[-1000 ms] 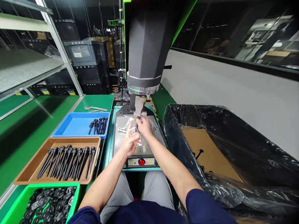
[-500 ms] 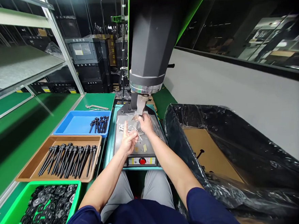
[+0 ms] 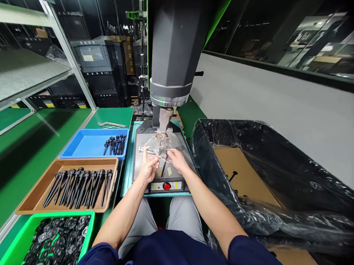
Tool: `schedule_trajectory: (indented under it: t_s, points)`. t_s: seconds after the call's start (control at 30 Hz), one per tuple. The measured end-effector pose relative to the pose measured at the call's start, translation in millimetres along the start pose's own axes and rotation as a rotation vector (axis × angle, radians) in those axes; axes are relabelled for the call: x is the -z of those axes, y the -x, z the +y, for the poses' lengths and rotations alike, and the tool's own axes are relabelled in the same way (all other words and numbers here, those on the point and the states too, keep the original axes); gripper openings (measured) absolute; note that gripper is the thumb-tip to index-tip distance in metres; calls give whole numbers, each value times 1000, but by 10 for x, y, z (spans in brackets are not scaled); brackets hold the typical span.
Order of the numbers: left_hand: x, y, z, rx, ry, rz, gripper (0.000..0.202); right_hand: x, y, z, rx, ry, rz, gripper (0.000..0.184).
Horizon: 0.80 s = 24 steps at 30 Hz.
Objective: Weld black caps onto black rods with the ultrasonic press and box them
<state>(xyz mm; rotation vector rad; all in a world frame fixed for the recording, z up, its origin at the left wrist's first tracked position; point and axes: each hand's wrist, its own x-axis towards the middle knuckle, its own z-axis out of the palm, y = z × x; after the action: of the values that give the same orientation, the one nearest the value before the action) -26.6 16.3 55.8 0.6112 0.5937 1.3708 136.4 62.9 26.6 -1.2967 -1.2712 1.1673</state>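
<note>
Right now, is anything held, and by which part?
The right hand holds a black rod near its far end; for the left hand, I can't tell.

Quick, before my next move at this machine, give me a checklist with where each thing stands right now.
1. Black stem in the grip of the right hand: ok, pinched near its upper end.
2. Both hands apart from the metal tip: ok, they are on the near side of it.
3. Left hand free of any part: cannot tell, its fingertips are too small in view.
4. Red button untouched: ok, in full view.
5. Wrench off the machine plate: ok, it lies behind the blue tray.
</note>
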Motion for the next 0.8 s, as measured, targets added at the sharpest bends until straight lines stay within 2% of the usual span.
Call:
schedule_trajectory:
  t_s: [0.07, 0.17, 0.23, 0.3, 0.37, 0.43, 0.5, 0.57, 0.6, 0.63, 0.73, 0.8]
  points:
    - [72, -1, -23, 9, -5, 21, 106, 26, 236, 120, -184, -161, -160, 26]
    - [177, -2, -45, 17, -29, 38, 102, 66, 598, 262, -356, -230, -393, 34]
    - [247, 4, -55, 28, -60, 59, 101, 96, 795, 302, -406, -224, -513, 41]
    - [325, 17, -65, 56, -117, 92, 99, 129, 931, 284, -403, -222, -568, 48]
    - [417, 40, -81, 93, -192, 146, 94, 162, 1008, 212, -349, -239, -540, 53]
    - [510, 83, -101, 105, -274, 263, 84, 190, 1048, 102, -252, -277, -448, 53]
    - [581, 165, -116, 24, -381, 456, 69, 206, 1075, -18, -125, -309, -350, 50]
    - [598, 305, -117, -142, -519, 594, 54, 199, 1110, -123, 8, -309, -277, 45]
    - [578, 395, -110, -220, -586, 588, 47, 183, 1133, -166, 68, -295, -252, 43]
    - [541, 496, -99, -267, -645, 520, 40, 159, 1162, -200, 120, -276, -233, 41]
    - [355, 806, -55, -242, -786, 98, 31, 50, 1268, -259, 237, -199, -174, 38]
    - [235, 958, -40, -214, -880, -126, 33, -34, 1339, -267, 299, -139, -129, 37]
